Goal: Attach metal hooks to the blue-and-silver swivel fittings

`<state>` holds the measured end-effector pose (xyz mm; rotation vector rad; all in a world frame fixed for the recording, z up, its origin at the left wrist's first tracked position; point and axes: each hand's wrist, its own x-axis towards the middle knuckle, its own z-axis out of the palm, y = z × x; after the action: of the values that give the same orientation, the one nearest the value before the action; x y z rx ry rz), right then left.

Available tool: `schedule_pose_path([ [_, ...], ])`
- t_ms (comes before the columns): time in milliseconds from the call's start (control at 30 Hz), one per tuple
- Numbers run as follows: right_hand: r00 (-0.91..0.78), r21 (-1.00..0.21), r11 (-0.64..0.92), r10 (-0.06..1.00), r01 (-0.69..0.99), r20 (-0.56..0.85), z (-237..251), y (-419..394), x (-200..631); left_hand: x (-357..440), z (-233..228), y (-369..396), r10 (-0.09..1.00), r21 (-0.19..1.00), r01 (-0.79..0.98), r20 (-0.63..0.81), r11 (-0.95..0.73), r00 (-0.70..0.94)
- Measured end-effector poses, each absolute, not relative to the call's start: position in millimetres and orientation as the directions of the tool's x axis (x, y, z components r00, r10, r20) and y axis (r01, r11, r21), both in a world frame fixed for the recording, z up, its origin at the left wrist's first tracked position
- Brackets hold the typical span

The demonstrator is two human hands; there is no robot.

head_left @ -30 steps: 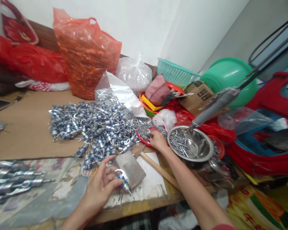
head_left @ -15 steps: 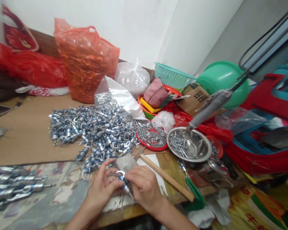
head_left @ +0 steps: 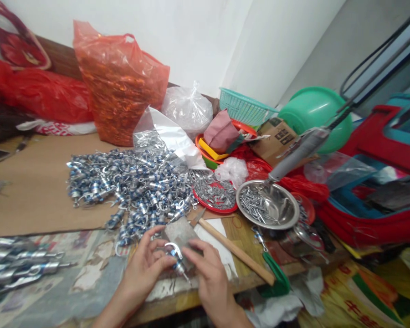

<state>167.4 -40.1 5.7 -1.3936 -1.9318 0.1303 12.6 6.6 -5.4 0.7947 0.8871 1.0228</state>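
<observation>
My left hand pinches a small silver-and-blue metal fitting with a curved hook at its upper end and a thin pin pointing down to the right. Just to the right of it, my right hand has its fingers apart and holds nothing; whether a fingertip touches the fitting I cannot tell. Behind both hands lies a grey metal block. From beside the block a wooden handle runs down to the right. A large pile of similar fittings covers the cardboard beyond my hands.
A red plate of small metal parts and a steel bowl of pins stand at right centre. A grey-handled tool slants above the bowl. More fittings lie at the left edge. A red plastic bag stands against the wall.
My right hand has let go of the fitting and drawn back a little to the right, its fingers opening. My left hand keeps the fitting in nearly the same spot.
</observation>
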Motion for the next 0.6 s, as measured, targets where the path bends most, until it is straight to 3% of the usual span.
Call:
schedule_pose_path([
  [67, -0.018, -0.500, 0.296, 0.873, 0.814, 0.488, 3, -31, 194, 14, -6, 6, 0.942, 0.875, -0.370, -0.234, 0.312, 0.240],
  [133, 0.059, -0.420, 0.130, 0.912, 0.898, 0.407, -1, -22, 221, 14, -6, 7, 0.944, 0.877, -0.370, -0.230, 0.306, 0.237],
  [233, 0.010, -0.268, 0.033, 0.988, 0.963, 0.156, -6, -14, 248, 12, -7, 7, 0.938, 0.875, -0.363, -0.237, 0.320, 0.254],
  [300, -0.018, -0.268, 0.040, 0.996, 0.963, 0.083, -3, -16, 252, 11, -7, 7, 0.933, 0.874, -0.360, -0.236, 0.326, 0.272],
  [400, -0.002, -0.371, 0.073, 0.982, 0.926, 0.190, 16, -30, 244, 10, -7, 7, 0.933, 0.877, -0.361, -0.221, 0.318, 0.285],
  [500, -0.082, -0.450, 0.262, 0.922, 0.854, 0.380, 40, -50, 231, 10, -7, 8, 0.934, 0.882, -0.351, -0.218, 0.313, 0.285],
  [600, -0.227, -0.372, 0.429, 0.849, 0.823, 0.477, 53, -66, 220, 11, -8, 8, 0.935, 0.887, -0.345, -0.217, 0.308, 0.279],
])
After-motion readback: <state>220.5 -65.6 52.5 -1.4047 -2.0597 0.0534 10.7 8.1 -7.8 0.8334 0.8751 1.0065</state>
